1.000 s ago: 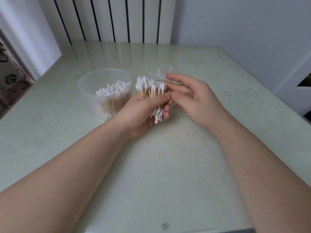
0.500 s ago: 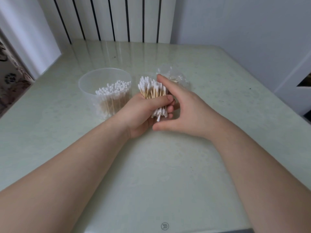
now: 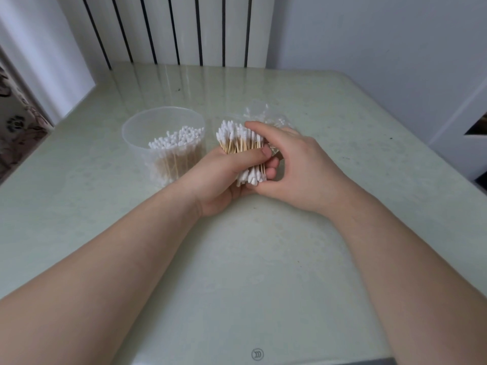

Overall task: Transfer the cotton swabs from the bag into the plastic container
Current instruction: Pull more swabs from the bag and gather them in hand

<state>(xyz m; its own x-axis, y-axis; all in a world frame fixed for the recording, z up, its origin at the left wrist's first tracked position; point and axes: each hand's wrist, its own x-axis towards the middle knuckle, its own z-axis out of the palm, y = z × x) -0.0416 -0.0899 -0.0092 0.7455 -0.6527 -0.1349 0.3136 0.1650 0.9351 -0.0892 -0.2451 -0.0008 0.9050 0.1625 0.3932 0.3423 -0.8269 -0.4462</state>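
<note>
Two hands [image 3: 221, 180] [image 3: 303, 167] grip one swab bundle [image 3: 235, 138]; one container [image 3: 137, 146], one bag [image 3: 259, 111].

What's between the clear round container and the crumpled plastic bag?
Head view: a bundle of wooden-stick cotton swabs, held in the left hand, with the right hand cupped around it.

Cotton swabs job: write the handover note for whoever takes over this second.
Left hand: grips a bundle of white-tipped wooden cotton swabs round its middle, beside the container.
Right hand: forefinger over the bundle's top tips, thumb under the bottom ones, pinching it.
Clear round plastic container: on the pale green table, partly filled with upright swabs.
Crumpled clear plastic bag: on the table behind the right hand; contents cannot be told.
Done: one lot in the container. Left: put this bundle in, then check the bag.
</note>
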